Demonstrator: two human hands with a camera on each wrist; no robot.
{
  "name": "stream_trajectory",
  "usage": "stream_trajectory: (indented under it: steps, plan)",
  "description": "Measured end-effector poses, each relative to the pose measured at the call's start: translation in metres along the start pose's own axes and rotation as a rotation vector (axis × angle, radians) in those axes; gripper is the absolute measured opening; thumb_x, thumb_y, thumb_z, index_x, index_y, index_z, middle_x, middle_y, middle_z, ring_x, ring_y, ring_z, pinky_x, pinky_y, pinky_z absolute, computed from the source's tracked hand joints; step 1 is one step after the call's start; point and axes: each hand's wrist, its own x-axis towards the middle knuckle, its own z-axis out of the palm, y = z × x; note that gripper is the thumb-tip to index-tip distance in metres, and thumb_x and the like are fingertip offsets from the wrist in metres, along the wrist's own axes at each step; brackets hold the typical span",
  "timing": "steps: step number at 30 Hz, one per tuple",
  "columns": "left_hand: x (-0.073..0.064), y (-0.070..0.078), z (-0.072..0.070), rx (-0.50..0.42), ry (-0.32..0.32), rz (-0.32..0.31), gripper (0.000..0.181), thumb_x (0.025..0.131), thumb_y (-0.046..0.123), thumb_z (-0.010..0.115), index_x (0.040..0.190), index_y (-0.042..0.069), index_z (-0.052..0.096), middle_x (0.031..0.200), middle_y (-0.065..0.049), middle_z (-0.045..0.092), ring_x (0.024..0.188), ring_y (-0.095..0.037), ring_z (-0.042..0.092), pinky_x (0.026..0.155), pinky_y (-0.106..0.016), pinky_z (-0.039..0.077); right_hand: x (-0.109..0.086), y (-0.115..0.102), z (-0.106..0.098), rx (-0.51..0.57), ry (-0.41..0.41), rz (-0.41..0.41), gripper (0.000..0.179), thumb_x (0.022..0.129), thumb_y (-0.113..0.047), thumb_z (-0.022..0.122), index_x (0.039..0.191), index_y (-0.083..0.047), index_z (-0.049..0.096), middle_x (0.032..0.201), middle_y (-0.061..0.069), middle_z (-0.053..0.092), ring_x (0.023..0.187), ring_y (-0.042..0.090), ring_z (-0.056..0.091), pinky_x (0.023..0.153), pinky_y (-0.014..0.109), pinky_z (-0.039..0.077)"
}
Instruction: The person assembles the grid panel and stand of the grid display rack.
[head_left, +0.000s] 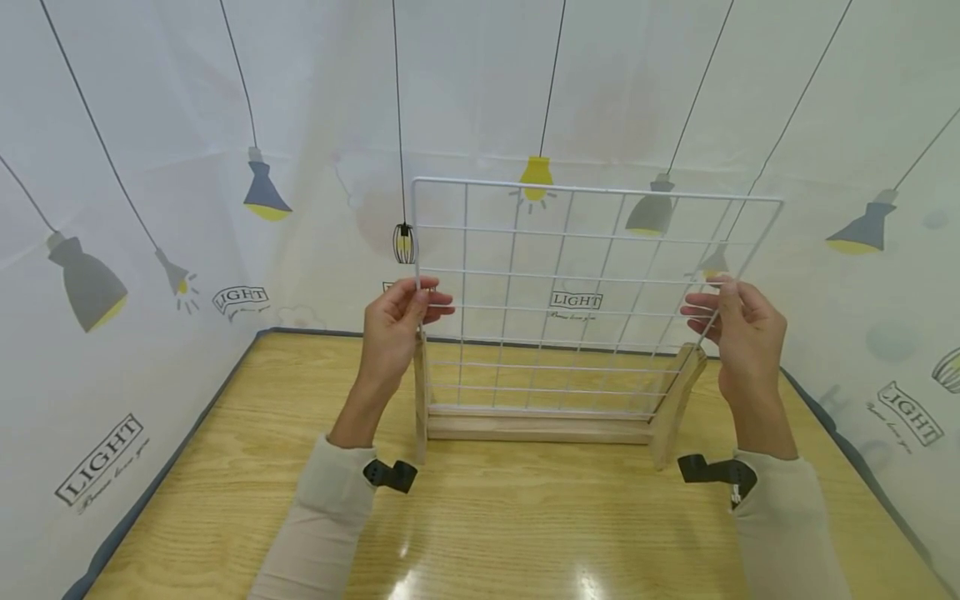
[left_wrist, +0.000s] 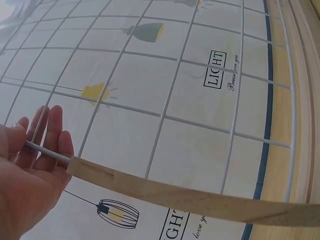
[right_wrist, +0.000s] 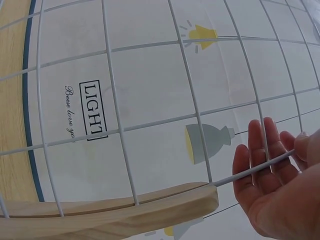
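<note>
A white wire grid panel (head_left: pixel 555 275) stands upright, its lower part between the two side posts of a wooden stand (head_left: pixel 540 429). My left hand (head_left: pixel 393 333) pinches the panel's left edge wire just above the left post (head_left: pixel 421 400). On the opposite side, my right hand (head_left: pixel 750 337) pinches the right edge wire above the right post (head_left: pixel 677 404). Both wrist views show the thumb on the near side of the wire and the other fingers extending behind the mesh. In the right wrist view, the edge wire runs down into a groove in the wooden post (right_wrist: pixel 200 200).
The stand rests on a light wood-grain table (head_left: pixel 510 517). Behind and along both sides hangs a pale backdrop (head_left: pixel 330 108) printed with lamps and LIGHT signs, with a dark blue strip (head_left: pixel 180 450) along its base. A black wrist camera (head_left: pixel 390 475) sits at each sleeve.
</note>
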Motion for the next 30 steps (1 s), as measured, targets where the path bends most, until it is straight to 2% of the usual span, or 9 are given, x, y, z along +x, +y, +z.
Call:
stream_trajectory:
  steps: [6,10,15,20,24,30]
  plan:
    - [-0.002,-0.002,-0.001,0.002,0.002,-0.001,0.023,0.105,0.013,0.048,0.117,-0.002,0.062,0.099,-0.006,0.073,0.091,-0.013,0.072,0.087,-0.030,0.057,-0.001,0.001,-0.001,0.011,-0.017,-0.004,0.030,0.098,-0.030,0.061,0.112,-0.005,0.067,0.087,0.001,0.076,0.077,0.012,0.074,0.068,0.022,0.059]
    - [-0.002,-0.003,-0.001,0.007,0.004,-0.009,0.023,0.105,0.012,0.048,0.117,-0.003,0.062,0.100,-0.008,0.073,0.090,-0.012,0.072,0.087,-0.030,0.057,-0.001,0.002,-0.003,0.047,-0.037,0.000,0.029,0.097,-0.029,0.061,0.112,-0.004,0.067,0.087,0.002,0.076,0.077,0.013,0.074,0.068,0.022,0.059]
    - [-0.002,-0.004,0.000,0.004,0.003,-0.008,0.022,0.104,0.010,0.049,0.116,-0.003,0.062,0.100,-0.011,0.073,0.089,-0.012,0.073,0.085,-0.028,0.057,-0.002,0.005,-0.003,0.044,-0.033,-0.006,0.027,0.098,-0.027,0.060,0.110,-0.005,0.068,0.087,0.002,0.076,0.077,0.013,0.074,0.068,0.022,0.059]
    - [-0.003,-0.003,0.000,0.010,0.000,-0.011,0.022,0.104,0.011,0.049,0.117,-0.003,0.062,0.100,-0.011,0.073,0.089,-0.012,0.073,0.086,-0.030,0.057,-0.001,0.007,-0.004,0.043,-0.025,-0.013,0.026,0.099,-0.026,0.059,0.109,-0.004,0.068,0.085,0.002,0.076,0.076,0.013,0.074,0.067,0.022,0.059]
    - [-0.004,-0.004,-0.001,0.018,0.002,-0.017,0.022,0.104,0.010,0.049,0.116,-0.004,0.062,0.097,-0.002,0.074,0.091,-0.012,0.072,0.088,-0.034,0.056,-0.002,0.009,-0.004,0.039,-0.025,-0.013,0.026,0.099,-0.026,0.060,0.109,-0.004,0.068,0.085,0.002,0.076,0.075,0.013,0.074,0.066,0.022,0.059]
    - [-0.005,-0.006,-0.001,0.035,0.021,-0.006,0.022,0.104,0.009,0.051,0.115,-0.005,0.063,0.089,0.012,0.072,0.094,-0.009,0.069,0.086,-0.024,0.053,-0.003,0.011,-0.005,0.032,-0.036,-0.015,0.027,0.098,-0.027,0.060,0.111,-0.004,0.069,0.086,0.002,0.076,0.076,0.013,0.074,0.066,0.022,0.059]
